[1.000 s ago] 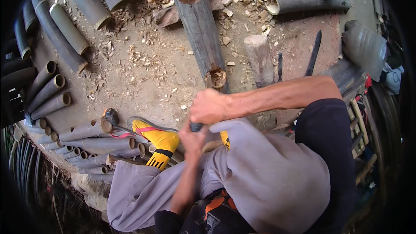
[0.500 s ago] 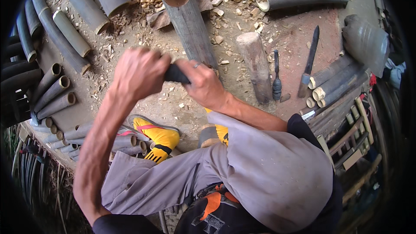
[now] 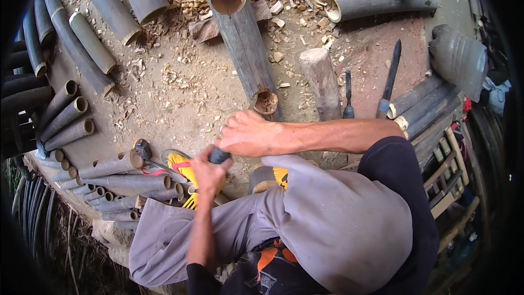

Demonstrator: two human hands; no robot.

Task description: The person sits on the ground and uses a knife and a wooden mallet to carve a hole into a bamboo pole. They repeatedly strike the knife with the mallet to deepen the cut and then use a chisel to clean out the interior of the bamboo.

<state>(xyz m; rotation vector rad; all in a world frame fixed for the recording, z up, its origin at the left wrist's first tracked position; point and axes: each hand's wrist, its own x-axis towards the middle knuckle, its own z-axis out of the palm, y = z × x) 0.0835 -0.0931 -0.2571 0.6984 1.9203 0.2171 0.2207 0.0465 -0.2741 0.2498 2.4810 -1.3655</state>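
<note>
Dark handle [image 3: 219,156] is mid-frame, just left of center, gripped two-handed; its working end is hidden from this angle. Left to right: three short bamboo tubes [image 3: 66,134] at the left edge, cut ends facing right. Stack of thinner bamboo pieces [image 3: 123,183] lower left. Long bamboo lengths [image 3: 105,3] fill the upper left. Yellow-covered foot [image 3: 183,170] in a sandal with a red strap. Left hand [image 3: 210,172]: fingers curled tight on the handle, slightly blurred. Right hand [image 3: 248,135]: closed fist on the same handle, above the left, forearm coming across from the right. Thick bamboo log [image 3: 243,43] upper center, round hole near the top, notch with shavings at the lower end, just beyond the right fist. Then wooden billet [image 3: 320,84], slim dark tool [image 3: 348,95], long dark blade [image 3: 392,71], all lying apart. Translucent plastic container [image 3: 458,54] far right.
</note>
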